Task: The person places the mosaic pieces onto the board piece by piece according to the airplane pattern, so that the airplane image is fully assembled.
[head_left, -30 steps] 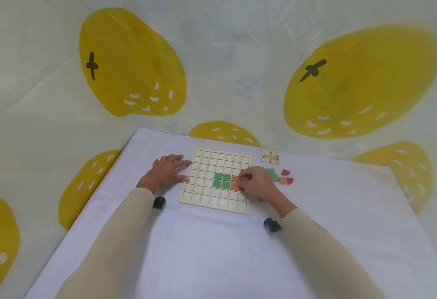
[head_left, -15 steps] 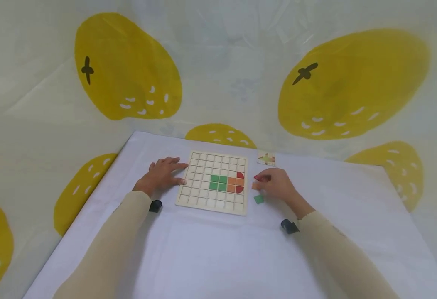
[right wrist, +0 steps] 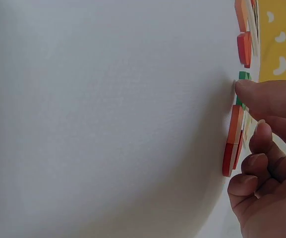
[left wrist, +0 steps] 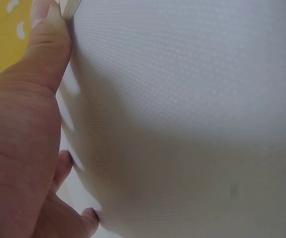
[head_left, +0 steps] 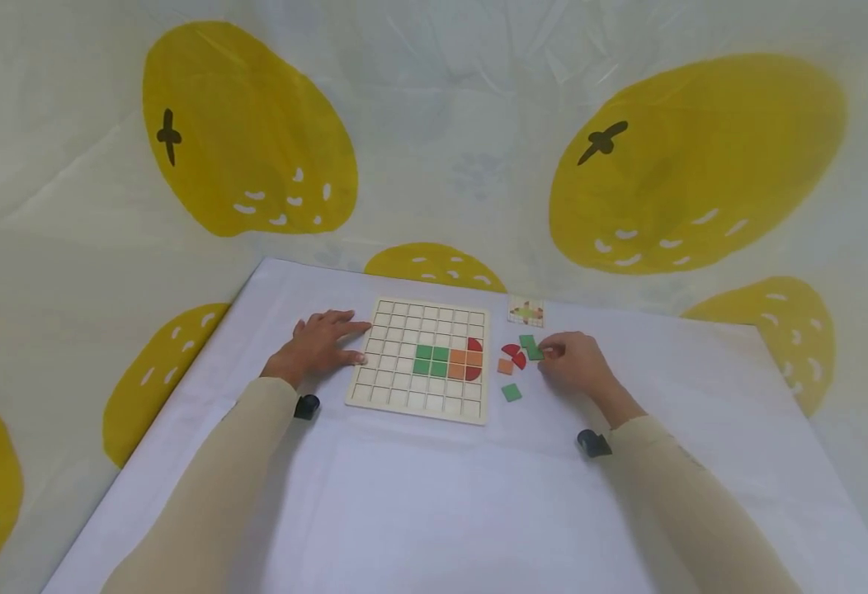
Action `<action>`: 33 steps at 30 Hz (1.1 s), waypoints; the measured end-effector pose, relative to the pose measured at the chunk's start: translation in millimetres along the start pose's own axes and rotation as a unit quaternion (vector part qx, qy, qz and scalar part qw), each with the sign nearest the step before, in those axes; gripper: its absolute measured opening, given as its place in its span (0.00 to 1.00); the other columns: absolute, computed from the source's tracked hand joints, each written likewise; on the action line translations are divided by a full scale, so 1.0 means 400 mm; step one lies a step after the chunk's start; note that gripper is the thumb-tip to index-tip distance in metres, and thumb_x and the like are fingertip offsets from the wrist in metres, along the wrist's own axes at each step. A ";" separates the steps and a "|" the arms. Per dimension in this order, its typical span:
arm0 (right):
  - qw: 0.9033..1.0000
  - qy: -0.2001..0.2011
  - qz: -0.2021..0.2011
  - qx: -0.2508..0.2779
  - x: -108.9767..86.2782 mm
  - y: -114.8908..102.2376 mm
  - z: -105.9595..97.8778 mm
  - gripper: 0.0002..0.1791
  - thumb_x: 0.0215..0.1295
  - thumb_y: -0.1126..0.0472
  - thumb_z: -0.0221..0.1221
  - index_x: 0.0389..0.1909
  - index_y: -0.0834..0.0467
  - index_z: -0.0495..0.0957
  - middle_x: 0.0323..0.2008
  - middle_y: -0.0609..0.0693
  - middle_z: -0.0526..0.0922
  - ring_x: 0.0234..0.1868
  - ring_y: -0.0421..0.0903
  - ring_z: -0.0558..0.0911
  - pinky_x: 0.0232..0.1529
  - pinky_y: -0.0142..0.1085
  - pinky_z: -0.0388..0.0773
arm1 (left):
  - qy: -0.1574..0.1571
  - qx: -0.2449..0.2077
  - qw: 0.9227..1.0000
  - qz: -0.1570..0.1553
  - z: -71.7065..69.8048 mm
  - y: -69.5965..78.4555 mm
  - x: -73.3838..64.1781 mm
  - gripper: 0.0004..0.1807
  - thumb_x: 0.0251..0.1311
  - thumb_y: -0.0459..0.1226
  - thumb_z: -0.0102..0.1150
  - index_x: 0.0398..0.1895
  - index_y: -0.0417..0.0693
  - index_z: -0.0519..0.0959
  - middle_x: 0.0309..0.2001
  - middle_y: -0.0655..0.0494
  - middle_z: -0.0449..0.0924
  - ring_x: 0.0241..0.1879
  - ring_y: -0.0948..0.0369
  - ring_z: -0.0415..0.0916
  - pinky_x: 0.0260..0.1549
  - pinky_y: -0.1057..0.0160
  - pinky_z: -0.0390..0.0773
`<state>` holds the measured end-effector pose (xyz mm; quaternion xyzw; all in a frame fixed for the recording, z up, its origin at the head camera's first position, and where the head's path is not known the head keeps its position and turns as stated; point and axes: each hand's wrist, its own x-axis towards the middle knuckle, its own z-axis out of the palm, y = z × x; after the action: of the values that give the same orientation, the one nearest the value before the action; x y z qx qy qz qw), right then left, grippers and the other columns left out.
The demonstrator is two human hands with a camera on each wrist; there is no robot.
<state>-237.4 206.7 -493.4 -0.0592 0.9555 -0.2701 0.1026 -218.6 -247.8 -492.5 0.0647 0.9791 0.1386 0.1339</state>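
Note:
My left hand (head_left: pixel 318 345) lies spread at the left edge of a pale wooden grid board (head_left: pixel 393 384), thumb and a fingertip touching its rim. In the left wrist view the thumb (left wrist: pixel 46 49) meets the board's corner. On the board sit several green square tiles (head_left: pixel 422 366), orange tiles (head_left: pixel 457 370) and red quarter-round tiles (head_left: pixel 473 374). Right of it, my right hand (head_left: pixel 578 363) pinches a green tile (head_left: pixel 535 353) that lies against another green tile (head_left: pixel 526 341). The right wrist view shows thumb and forefinger at the green tile (right wrist: pixel 243 75), other fingers curled.
Two loose red quarter-round tiles (head_left: pixel 511 350), an orange square (head_left: pixel 505 366) and a green square (head_left: pixel 511 392) lie beside the board. A small pattern card (head_left: pixel 525 312) lies behind them. More orange (right wrist: pixel 236 119) and red tiles (right wrist: pixel 228 158) show near my right hand.
My right hand has gone from the board's right side, past the red quarter-round tile it was pinching, rightward to the green tiles. The red tile now lies on the table. My left hand keeps its place.

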 end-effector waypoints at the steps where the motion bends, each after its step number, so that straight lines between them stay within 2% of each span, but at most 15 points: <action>1: 1.000 0.001 0.000 0.000 0.001 0.003 0.000 0.22 0.69 0.59 0.65 0.61 0.61 0.82 0.54 0.61 0.84 0.53 0.57 0.78 0.60 0.54 0.80 | -0.001 0.001 1.000 0.001 0.000 0.000 0.000 0.42 0.63 0.61 0.66 0.79 0.73 0.64 0.84 0.52 0.54 0.81 0.37 0.50 0.77 0.25 0.43; 5: 1.000 0.002 0.002 0.000 0.007 0.007 0.002 0.23 0.69 0.59 0.65 0.63 0.61 0.81 0.54 0.61 0.84 0.53 0.57 0.77 0.59 0.54 0.80 | -0.003 0.000 1.000 -0.002 0.003 -0.002 0.003 0.42 0.62 0.62 0.66 0.79 0.73 0.65 0.84 0.51 0.54 0.81 0.37 0.50 0.77 0.25 0.43; 12: 1.000 -0.003 0.001 -0.004 0.015 0.006 0.004 0.17 0.69 0.60 0.65 0.55 0.63 0.84 0.48 0.61 0.84 0.51 0.57 0.76 0.57 0.52 0.80 | 0.000 -0.002 1.000 0.004 0.003 -0.005 0.000 0.41 0.63 0.61 0.66 0.79 0.72 0.65 0.84 0.52 0.54 0.80 0.37 0.51 0.76 0.24 0.43; 22: 0.999 -0.025 0.019 -0.026 0.008 -0.005 -0.002 0.20 0.69 0.58 0.66 0.57 0.63 0.83 0.51 0.62 0.84 0.52 0.57 0.78 0.60 0.53 0.82 | 0.002 0.008 1.000 0.009 0.001 0.002 -0.003 0.41 0.64 0.62 0.65 0.79 0.72 0.64 0.84 0.52 0.54 0.80 0.36 0.51 0.76 0.24 0.44; 33: 0.999 -0.026 0.010 -0.020 0.005 -0.024 -0.005 0.20 0.69 0.55 0.67 0.58 0.61 0.83 0.53 0.61 0.84 0.53 0.57 0.78 0.58 0.52 0.83 | 0.000 0.009 1.000 0.003 0.004 -0.001 0.003 0.42 0.62 0.62 0.66 0.79 0.73 0.64 0.84 0.53 0.54 0.81 0.37 0.50 0.77 0.24 0.44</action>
<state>-239.5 199.2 -486.9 -0.0584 0.9583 -0.2480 0.1291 -219.3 -247.7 -494.4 0.0689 0.9802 0.1301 0.1325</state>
